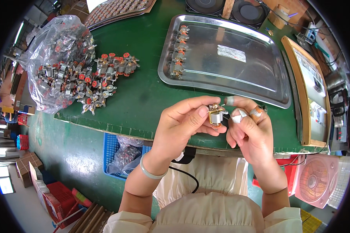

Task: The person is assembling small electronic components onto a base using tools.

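Just in front of the table's near edge, my left hand [186, 120] pinches a small electrical part [217, 116] between thumb and fingers. The part has a silver body, a brass-coloured frame, metal tabs and an orange-red piece at its underside. My right hand [252, 124] is close by on the part's right side, its fingers bent and its thumb and forefinger tips apart. Pale tape wraps several of its fingertips. Whether the right forefinger touches the part, I cannot tell. Similar parts stand in a column [179, 50] along the left side of the metal tray [256, 87].
A clear plastic bag [37, 58] spills a heap of the same parts [101, 83] onto the green table [132, 105]. At the back are a stacked tray of small pieces [118, 11] and black fans [249, 11]. A wood-framed board [309, 85] leans right; a blue basket [109, 153] stands below.
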The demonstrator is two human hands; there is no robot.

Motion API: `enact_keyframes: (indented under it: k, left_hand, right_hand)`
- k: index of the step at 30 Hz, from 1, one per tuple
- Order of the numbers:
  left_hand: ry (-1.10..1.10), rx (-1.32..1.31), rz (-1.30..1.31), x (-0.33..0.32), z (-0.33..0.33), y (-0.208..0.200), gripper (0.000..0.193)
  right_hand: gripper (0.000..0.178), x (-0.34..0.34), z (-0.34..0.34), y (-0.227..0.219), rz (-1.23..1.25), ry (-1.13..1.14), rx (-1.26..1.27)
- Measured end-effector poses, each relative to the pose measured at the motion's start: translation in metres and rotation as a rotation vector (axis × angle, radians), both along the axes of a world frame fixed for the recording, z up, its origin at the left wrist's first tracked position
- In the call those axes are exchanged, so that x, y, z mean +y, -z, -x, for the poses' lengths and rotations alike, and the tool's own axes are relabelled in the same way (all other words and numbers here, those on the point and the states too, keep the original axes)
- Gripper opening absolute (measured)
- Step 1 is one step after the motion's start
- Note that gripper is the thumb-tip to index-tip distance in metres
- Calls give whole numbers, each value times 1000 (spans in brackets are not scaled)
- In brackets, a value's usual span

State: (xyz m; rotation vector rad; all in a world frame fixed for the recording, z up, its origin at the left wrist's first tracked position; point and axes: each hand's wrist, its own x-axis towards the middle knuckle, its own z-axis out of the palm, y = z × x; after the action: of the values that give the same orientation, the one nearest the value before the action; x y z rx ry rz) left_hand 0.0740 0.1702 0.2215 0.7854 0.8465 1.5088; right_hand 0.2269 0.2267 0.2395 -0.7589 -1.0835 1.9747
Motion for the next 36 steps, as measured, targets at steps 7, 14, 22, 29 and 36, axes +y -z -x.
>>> enact_keyframes:
  k: [7, 14, 22, 29, 36]
  left_hand:
    - [29, -21, 0, 0, -2, 1, 29]
    - [49, -47, -15, -3, -1, 0, 29]
    - [-7, -68, -11, -1, -5, 1, 24]
    - [-289, 186, -222, -2, -21, 7, 14]
    - [-541, 469, -322, -1, -24, 7, 9]
  right_hand:
    - [17, 0, 7, 7, -66, 85, 122]
    - [15, -4, 4, 8, -92, 55, 119]
    - [28, -10, -6, 6, -97, 21, -37]
    - [20, -22, 8, 15, -289, 23, -128]
    - [13, -17, 15, 9, -272, 41, -115]
